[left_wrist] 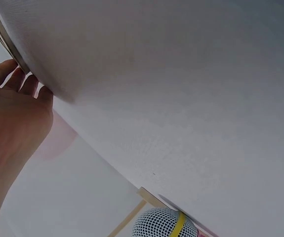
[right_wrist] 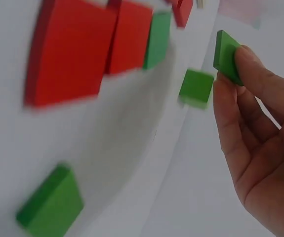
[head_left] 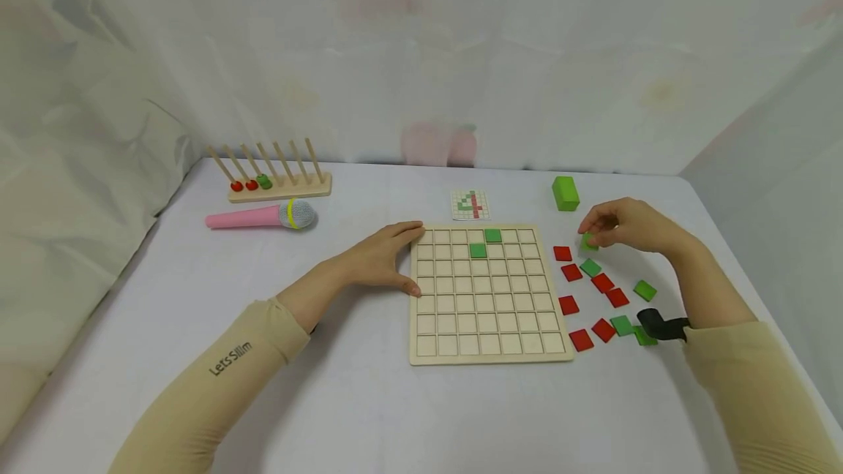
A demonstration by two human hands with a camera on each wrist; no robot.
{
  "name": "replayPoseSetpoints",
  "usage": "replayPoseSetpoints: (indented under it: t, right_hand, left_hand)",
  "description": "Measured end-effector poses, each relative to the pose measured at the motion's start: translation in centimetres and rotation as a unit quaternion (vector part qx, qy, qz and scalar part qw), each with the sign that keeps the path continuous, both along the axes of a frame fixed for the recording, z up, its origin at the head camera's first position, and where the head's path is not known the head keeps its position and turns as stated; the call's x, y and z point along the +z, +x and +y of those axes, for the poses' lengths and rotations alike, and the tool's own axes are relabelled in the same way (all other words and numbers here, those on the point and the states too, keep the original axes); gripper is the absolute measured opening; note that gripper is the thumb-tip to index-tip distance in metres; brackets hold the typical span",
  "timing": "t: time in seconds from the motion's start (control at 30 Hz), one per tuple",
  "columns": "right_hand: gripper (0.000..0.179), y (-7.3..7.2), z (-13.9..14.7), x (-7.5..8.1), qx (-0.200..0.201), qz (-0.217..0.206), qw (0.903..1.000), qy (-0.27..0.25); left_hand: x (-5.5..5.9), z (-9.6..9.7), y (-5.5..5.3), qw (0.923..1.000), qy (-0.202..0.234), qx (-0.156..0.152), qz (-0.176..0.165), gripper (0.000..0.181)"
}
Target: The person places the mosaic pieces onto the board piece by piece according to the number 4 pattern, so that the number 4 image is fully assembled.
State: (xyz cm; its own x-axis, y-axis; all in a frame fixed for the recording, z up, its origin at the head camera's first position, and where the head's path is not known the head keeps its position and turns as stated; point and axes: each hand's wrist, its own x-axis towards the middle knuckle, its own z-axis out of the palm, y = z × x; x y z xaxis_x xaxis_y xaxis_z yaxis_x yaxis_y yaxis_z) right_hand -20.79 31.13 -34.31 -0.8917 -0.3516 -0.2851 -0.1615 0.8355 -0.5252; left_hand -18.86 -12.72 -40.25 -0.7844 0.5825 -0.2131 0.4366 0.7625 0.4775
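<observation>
A wooden grid board (head_left: 464,304) lies flat, with one green tile (head_left: 493,235) in its top row and another green tile (head_left: 477,250) in the row below. My left hand (head_left: 378,258) touches the board's left edge, thumb and fingers spread; the left wrist view shows its fingertips at that edge. Right of the board, my right hand (head_left: 628,225) pinches a square green tile (right_wrist: 226,57) between thumb and fingers, lifted off the table. Below that hand lie several loose red tiles (head_left: 602,283) and green tiles (head_left: 645,290).
A small pattern card (head_left: 470,205) lies behind the board. A green block (head_left: 566,193) stands at the back right. Toward the back left are a wooden peg rack (head_left: 279,187) with red and green beads and a pink toy microphone (head_left: 260,216).
</observation>
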Motion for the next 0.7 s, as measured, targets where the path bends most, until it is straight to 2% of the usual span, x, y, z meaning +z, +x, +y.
replayPoseSetpoints:
  t: [0.13, 0.4, 0.5, 0.7]
  right_hand:
    - [0.016, 0.1, -2.3, 0.1, 0.01, 0.01, 0.9995, -0.027]
    - [0.012, -0.1, -6.6, -0.5, 0.055, 0.04, 0.9952, -0.07]
    - [0.012, -0.1, -8.1, -0.4, 0.067, 0.039, 0.9934, -0.085]
    - [0.011, -0.1, -10.6, -0.4, 0.089, 0.051, 0.9899, -0.098]
  left_hand:
    - [0.0, -0.1, 0.0, 1.0, 0.002, 0.0, 0.0, 0.119]
    - [0.1, -0.1, 0.1, 1.0, 0.005, -0.003, -0.001, 0.119]
    - [0.1, -0.1, 0.0, 1.0, 0.0, -0.004, 0.002, 0.119]
    - [0.1, -0.1, 0.0, 1.0, 0.002, -0.005, 0.003, 0.119]
